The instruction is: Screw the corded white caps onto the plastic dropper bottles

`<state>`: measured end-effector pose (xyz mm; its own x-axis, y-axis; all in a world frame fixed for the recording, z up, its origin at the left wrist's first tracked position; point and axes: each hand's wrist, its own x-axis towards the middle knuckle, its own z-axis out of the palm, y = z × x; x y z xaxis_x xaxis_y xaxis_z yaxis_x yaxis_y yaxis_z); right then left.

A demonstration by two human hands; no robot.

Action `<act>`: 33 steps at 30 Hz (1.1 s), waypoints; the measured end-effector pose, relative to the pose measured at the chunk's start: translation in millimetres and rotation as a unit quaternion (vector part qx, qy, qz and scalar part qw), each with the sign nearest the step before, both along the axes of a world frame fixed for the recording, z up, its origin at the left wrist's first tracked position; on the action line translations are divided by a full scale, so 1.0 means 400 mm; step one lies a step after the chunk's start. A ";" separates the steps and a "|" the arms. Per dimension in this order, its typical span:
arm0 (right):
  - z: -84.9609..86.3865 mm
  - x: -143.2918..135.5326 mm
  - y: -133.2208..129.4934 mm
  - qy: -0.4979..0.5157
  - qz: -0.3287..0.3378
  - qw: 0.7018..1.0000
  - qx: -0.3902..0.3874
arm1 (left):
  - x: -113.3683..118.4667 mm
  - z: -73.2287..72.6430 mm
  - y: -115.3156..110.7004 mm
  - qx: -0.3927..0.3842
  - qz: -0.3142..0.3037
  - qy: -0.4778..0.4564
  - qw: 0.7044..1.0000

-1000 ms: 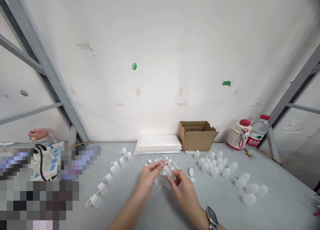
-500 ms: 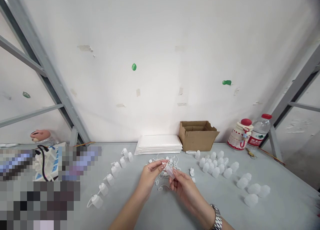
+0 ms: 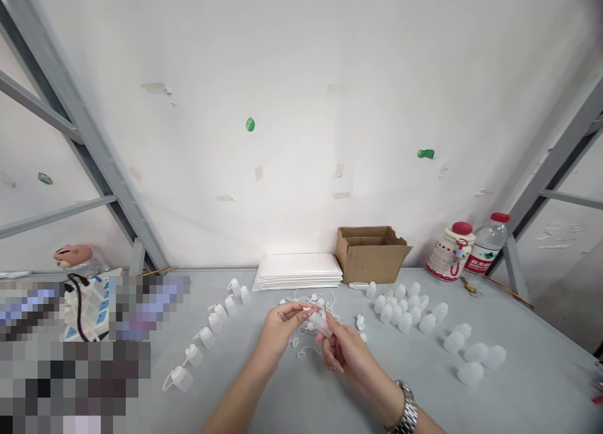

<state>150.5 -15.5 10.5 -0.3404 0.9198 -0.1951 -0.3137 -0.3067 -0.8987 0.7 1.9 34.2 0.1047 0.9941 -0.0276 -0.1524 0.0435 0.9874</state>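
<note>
A small translucent white plastic bottle (image 3: 320,323) is tilted between my two hands above the table. My right hand (image 3: 347,349) grips its body with thumb and fingers. At its upper left end, the thumb and fingertips of my left hand (image 3: 279,328) pinch the top; whether a cap sits there is hidden by the fingers. Behind and beneath my hands lies a loose pile of white caps with strap loops (image 3: 330,302). On the left stands a slanting row of capped bottles with loops (image 3: 215,321). Several bottles without loops (image 3: 405,321) stand to the right.
At the back, a stack of white padded envelopes (image 3: 298,272) lies beside an open cardboard box (image 3: 370,261). A cream jar with a red lid (image 3: 450,252) and a clear water bottle (image 3: 487,245) stand back right, near keys (image 3: 471,287). A power strip (image 3: 87,305) lies left.
The small bottle has turned slightly between my hands and shows more of its side. My right hand's fingers have shifted a little along it. The view has moved slightly.
</note>
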 end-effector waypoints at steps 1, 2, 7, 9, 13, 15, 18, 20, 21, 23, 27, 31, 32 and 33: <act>-0.001 -0.002 0.001 -0.014 -0.012 1.000 0.009 | 0.001 -0.002 -0.001 -0.009 0.002 -0.007 1.000; -0.001 -0.004 0.002 -0.030 -0.028 0.999 0.024 | 0.003 -0.005 -0.002 -0.013 0.008 -0.012 1.000; -0.003 -0.013 0.006 -0.073 -0.119 0.984 0.107 | 0.006 -0.014 -0.002 -0.030 0.059 -0.028 0.997; -0.005 -0.013 0.004 -0.077 -0.136 0.980 0.123 | 0.005 -0.010 0.000 -0.026 0.054 -0.018 0.998; -0.009 -0.007 0.002 -0.077 -0.156 0.973 0.154 | 0.004 0.000 0.004 -0.005 0.019 0.051 0.998; -0.011 -0.002 0.003 -0.080 -0.163 0.969 0.167 | 0.004 0.001 0.006 -0.007 0.015 0.078 0.997; -0.014 0.005 0.005 -0.099 -0.171 0.963 0.182 | 0.002 0.003 0.006 0.000 0.011 0.091 0.996; -0.017 0.008 0.004 -0.125 -0.185 0.956 0.192 | 0.000 0.008 0.004 0.007 -0.001 0.075 0.997; -0.018 0.009 0.002 -0.143 -0.192 0.951 0.197 | -0.002 0.011 0.002 0.009 -0.007 0.063 0.998; -0.019 0.010 -0.002 -0.178 -0.201 0.941 0.206 | -0.004 0.018 -0.001 0.012 -0.016 0.044 0.999; -0.013 0.011 -0.008 -0.186 -0.202 0.937 0.215 | -0.008 0.025 -0.006 0.016 -0.023 0.044 0.999; -0.006 0.010 -0.010 -0.174 -0.186 0.941 0.225 | -0.010 0.026 -0.005 -0.012 0.001 0.062 0.998; -0.005 0.009 -0.012 -0.176 -0.182 0.941 0.225 | -0.010 0.027 -0.004 -0.014 0.006 0.056 0.998; -0.004 0.007 -0.014 -0.181 -0.179 0.941 0.224 | -0.010 0.028 -0.005 -0.011 0.006 0.047 0.999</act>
